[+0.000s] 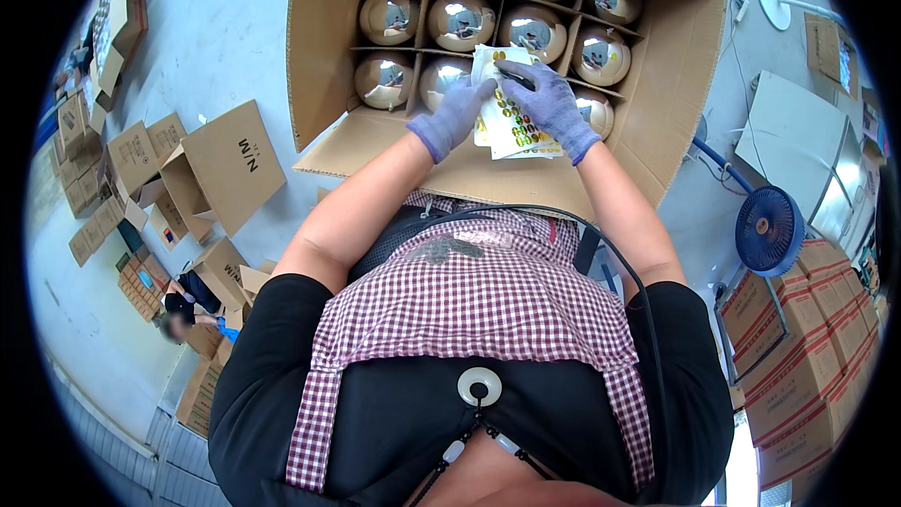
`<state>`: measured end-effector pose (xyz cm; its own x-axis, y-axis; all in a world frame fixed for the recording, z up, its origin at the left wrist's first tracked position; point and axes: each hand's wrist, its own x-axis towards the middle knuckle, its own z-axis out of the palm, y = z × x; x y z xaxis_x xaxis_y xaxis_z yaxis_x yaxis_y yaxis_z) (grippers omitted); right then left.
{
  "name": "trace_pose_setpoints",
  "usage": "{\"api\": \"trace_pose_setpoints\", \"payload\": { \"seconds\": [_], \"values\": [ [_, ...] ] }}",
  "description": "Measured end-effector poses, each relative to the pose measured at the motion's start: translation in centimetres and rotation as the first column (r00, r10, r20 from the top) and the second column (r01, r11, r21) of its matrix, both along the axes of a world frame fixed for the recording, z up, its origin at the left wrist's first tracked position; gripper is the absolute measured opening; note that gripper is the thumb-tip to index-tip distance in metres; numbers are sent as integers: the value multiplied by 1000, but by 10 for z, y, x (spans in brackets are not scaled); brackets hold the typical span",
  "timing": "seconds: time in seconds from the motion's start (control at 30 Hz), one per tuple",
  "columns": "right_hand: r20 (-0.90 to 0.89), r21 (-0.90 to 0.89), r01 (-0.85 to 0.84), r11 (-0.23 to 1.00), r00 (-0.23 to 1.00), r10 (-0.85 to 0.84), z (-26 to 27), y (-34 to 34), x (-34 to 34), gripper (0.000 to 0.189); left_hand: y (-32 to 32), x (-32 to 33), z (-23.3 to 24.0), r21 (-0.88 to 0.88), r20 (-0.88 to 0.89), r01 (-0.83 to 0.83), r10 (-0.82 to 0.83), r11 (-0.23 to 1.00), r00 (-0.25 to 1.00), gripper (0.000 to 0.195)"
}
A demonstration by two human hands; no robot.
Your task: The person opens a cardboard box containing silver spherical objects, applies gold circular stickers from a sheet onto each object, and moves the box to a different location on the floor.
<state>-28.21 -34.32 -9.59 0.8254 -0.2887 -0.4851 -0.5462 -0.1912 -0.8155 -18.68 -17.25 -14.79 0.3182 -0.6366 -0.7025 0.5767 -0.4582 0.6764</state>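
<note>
An open cardboard box (654, 84) with cardboard dividers stands in front of me, holding several shiny, mirror-like round vessels (461, 20), one per compartment. Over its near side I hold sheets of small oval gold stickers (508, 113). My left hand (454, 113), in a light purple knitted glove, grips the left edge of the sheets, thumb on top. My right hand (552, 102), gloved alike, lies on their upper right part with its fingers bent over the top sheet; a small dark thing shows under its fingers, too hidden to name.
Cardboard cartons (232, 162) lie on the floor at the left, where another person (186, 306) is bent among them. On the right are a blue fan (769, 231), stacked sealed cartons (795, 366) and a white-topped surface (799, 134). A black cable (626, 267) crosses my apron.
</note>
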Motion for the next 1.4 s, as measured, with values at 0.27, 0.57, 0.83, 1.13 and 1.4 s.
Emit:
{"api": "trace_pose_setpoints", "payload": {
  "seconds": [0.27,0.57,0.83,1.13,1.4],
  "values": [
    [127,-590,248,768,968,-215,-76,-43,17,42,11,12,-1,194,-188,-256,292,947,938,36],
    [-42,-155,72,985,996,-80,-43,-11,-2,50,35,18,-28,93,-278,-288,302,953,912,38],
    [87,-229,30,973,996,-10,-22,26,2,46,12,22,14,65,-472,-361,347,930,811,39],
    [39,-241,-84,967,995,96,-8,18,12,47,15,26,21,33,-244,-145,149,989,958,34],
    [55,-148,-97,984,993,106,-11,14,15,47,18,24,15,68,-329,-117,133,991,935,35]
  ]
}}
